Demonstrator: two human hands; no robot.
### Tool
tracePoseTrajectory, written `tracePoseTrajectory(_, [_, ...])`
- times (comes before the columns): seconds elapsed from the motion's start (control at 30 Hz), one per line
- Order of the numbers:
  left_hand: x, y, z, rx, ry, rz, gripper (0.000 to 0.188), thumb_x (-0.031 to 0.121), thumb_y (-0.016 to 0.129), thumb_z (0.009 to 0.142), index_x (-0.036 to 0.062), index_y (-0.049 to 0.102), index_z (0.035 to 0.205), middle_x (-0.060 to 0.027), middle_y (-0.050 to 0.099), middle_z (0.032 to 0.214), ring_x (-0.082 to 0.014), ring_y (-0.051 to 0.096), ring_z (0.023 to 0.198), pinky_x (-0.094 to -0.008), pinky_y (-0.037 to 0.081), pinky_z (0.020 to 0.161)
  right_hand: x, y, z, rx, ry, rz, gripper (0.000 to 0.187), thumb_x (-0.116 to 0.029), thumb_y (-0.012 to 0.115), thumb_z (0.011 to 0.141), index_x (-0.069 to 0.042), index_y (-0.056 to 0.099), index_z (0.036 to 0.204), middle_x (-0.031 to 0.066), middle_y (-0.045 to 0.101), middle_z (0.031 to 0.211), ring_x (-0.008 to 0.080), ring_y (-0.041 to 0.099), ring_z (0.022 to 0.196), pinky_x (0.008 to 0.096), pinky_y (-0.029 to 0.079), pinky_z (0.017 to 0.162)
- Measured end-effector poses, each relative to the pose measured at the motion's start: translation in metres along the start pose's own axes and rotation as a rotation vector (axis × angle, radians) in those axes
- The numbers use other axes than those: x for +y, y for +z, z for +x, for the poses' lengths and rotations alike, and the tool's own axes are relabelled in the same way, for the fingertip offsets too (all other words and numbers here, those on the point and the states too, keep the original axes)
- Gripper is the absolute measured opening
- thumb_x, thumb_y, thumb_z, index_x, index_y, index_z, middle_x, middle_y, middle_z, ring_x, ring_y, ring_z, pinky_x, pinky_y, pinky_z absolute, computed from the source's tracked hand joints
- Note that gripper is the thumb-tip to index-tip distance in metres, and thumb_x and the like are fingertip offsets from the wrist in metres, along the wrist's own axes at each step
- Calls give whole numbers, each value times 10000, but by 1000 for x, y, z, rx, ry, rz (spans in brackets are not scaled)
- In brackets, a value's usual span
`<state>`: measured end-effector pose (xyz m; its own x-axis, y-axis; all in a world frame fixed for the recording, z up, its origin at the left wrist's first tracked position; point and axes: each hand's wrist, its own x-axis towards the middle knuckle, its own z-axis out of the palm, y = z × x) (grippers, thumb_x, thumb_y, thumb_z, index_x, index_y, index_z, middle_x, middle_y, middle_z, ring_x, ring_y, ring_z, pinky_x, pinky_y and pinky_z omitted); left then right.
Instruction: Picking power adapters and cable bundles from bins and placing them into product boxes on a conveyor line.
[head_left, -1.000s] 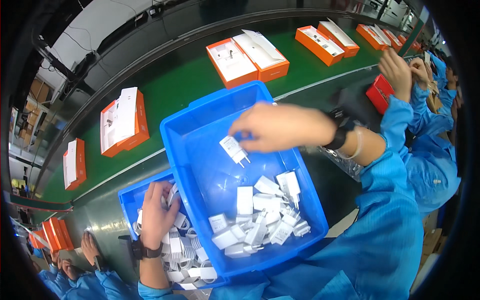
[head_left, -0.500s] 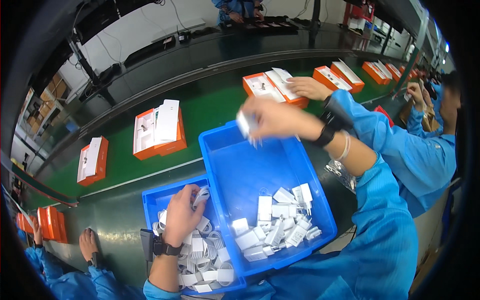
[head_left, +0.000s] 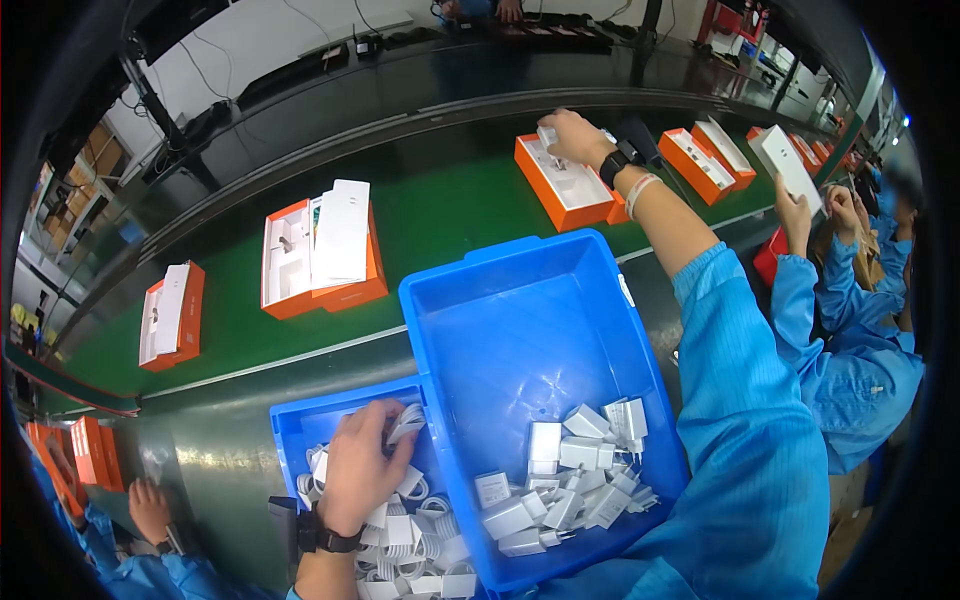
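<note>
My right hand [head_left: 577, 140] is closed on a white plug charger [head_left: 547, 136] at the far upper corner of an open orange box [head_left: 565, 208] with a white insert. Below that arm is a large blue bin [head_left: 500, 285], with several white chargers [head_left: 565, 480] heaped at its near end. In the smaller blue bin [head_left: 285, 437] to its left, my left hand [head_left: 362, 468] has its fingers around a coiled white cable [head_left: 406, 421]. More coiled cables with white wraps [head_left: 405, 535] lie under and around that hand.
More open orange boxes [head_left: 340, 295] stand along the green belt [head_left: 440, 210]. On the right a co-worker's hand [head_left: 794, 215] holds up a white lid-like panel [head_left: 785, 165]. At lower left another person's hand [head_left: 150, 510] rests near orange boxes [head_left: 95, 450].
My right hand has carried the charger from over the large bin to the orange box. The co-worker's hand has left that box. My left hand stays in the cable bin.
</note>
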<state>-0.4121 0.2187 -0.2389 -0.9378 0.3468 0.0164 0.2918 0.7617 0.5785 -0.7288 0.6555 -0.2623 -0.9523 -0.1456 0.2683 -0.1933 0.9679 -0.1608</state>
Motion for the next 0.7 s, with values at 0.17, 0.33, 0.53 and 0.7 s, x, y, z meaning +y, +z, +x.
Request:
tracePoseTrajectory(0.17, [1,0,1,-7,-34,2,293,44,719,801,9,592,1062,-181,704,951,-368,659,909,-414,512,815,1,-5,4,-33,31,11,509,-130,728,752,-42,652,1247,214,596,1261,373,592,1177,421,476,1036])
tracePoseTrajectory(0.33, [1,0,2,-20,-40,-36,292,44,720,798,8,599,1061,-180,708,948,-365,663,904,-410,513,819,11,-6,3,-103,82,-13,552,-159,737,776,-23,603,1294,225,560,1304,376,538,1240,422,441,1069])
tracePoseTrajectory(0.53, [1,-1,1,-21,-46,1,281,48,720,803,8,601,1054,-181,708,965,-365,661,902,-406,512,819,14,2,-1,-120,112,-31,514,-115,739,763,-59,635,1264,200,560,1298,377,567,1208,428,477,1036])
tracePoseTrajectory(0.7, [1,0,0,-23,-48,4,279,52,720,805,10,601,1054,-178,707,970,-366,658,903,-407,512,819,25,8,-10,-145,90,-84,515,-98,721,788,-72,622,1292,171,606,1275,347,596,1182,415,480,1027])
